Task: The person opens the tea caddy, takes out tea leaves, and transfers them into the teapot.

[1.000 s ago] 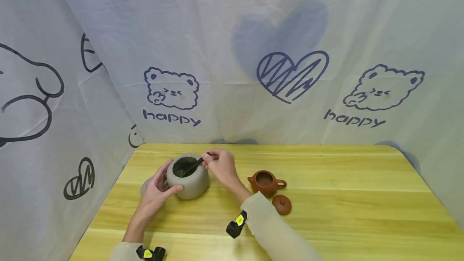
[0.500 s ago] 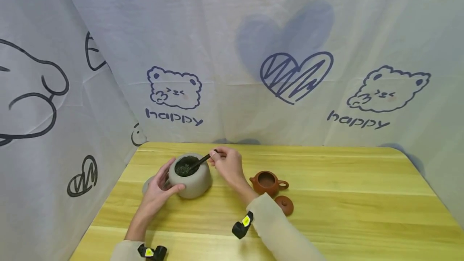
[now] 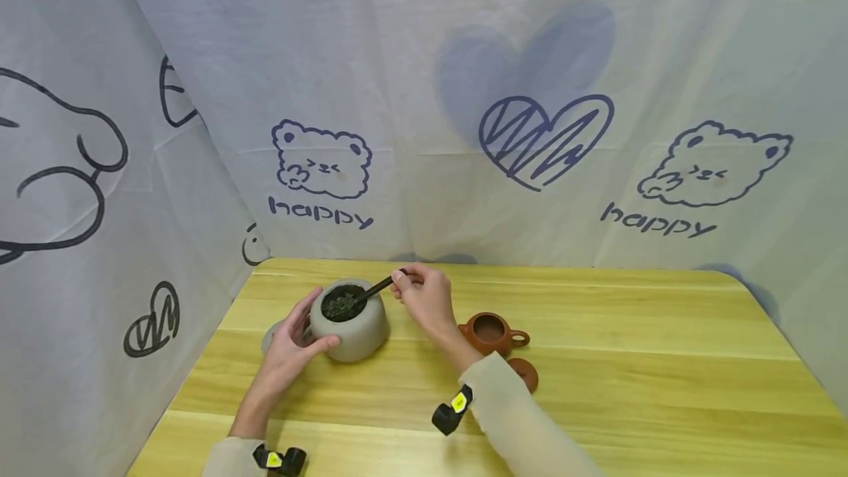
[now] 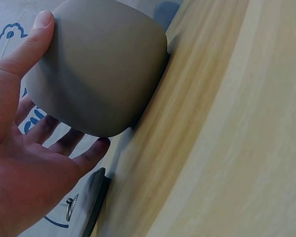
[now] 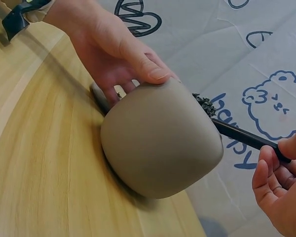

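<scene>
A round grey tea jar (image 3: 361,333) stands on the table with its mouth facing up. My left hand (image 3: 288,350) holds its left side, thumb at the front and fingers around the back, also seen in the left wrist view. Between thumb and fingertips my right hand (image 3: 427,302) pinches the end of a slim black tea scoop (image 3: 379,287). The scoop slants down into the jar's mouth, its far end among dark tea leaves (image 3: 339,305). In the right wrist view, a small heap of leaves (image 5: 205,104) shows above the jar's rim by the scoop.
A reddish-brown clay teapot (image 3: 500,345), lidless, stands right of the jar, partly behind my right forearm. Its lid (image 3: 525,374) lies in front. Behind my left hand lies a grey jar lid (image 4: 92,200) with a metal ring. A printed cloth (image 3: 424,190) hangs behind the table.
My right hand has moved right and slightly up, drawing the scoop outward so more of it shows above the leaves. The left hand keeps its hold on the jar.
</scene>
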`<action>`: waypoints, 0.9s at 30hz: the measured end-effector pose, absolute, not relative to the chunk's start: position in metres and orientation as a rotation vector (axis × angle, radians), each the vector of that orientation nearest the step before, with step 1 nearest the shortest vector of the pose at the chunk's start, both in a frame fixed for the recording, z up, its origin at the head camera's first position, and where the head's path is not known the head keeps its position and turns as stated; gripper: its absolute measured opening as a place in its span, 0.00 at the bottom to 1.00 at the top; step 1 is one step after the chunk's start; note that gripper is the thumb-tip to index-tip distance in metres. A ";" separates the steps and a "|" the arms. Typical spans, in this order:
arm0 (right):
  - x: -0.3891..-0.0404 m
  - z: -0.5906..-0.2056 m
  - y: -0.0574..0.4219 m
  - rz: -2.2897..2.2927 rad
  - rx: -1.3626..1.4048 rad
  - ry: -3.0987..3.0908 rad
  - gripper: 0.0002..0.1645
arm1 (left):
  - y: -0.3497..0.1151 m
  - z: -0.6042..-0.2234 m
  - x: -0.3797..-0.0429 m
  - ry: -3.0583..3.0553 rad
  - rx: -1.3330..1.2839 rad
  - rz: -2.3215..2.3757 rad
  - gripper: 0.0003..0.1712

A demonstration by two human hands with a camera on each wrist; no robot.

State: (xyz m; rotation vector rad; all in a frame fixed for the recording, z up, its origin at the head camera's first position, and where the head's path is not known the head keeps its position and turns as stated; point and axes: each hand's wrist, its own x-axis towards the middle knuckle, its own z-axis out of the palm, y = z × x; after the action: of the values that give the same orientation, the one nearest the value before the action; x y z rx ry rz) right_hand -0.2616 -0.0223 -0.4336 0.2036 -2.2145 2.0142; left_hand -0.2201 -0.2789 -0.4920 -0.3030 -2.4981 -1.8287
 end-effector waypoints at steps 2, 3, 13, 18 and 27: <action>-0.262 -0.433 -0.021 2.015 0.204 -2.210 0.11 | -0.279 -0.492 -0.220 -2.499 -0.305 -1.827 0.51; -0.262 -0.433 -0.021 2.015 0.204 -2.206 0.11 | -0.279 -0.492 -0.220 -2.498 -0.306 -1.827 0.51; -0.260 -0.431 -0.013 2.018 0.195 -2.192 0.10 | -0.280 -0.492 -0.220 -2.512 -0.293 -1.815 0.51; -0.260 -0.428 -0.008 2.009 0.204 -2.191 0.10 | -0.279 -0.491 -0.220 -2.507 -0.288 -1.829 0.51; -0.257 -0.421 0.001 2.027 0.233 -2.151 0.10 | -0.280 -0.490 -0.220 -2.509 -0.290 -1.835 0.51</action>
State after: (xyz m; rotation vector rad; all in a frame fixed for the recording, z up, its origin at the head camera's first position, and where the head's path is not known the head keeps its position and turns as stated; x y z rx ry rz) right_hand -0.2570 0.0005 -0.4207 0.2328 -2.1512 2.0265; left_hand -0.2195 -0.2797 -0.4903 -0.2902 -2.5093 -1.8355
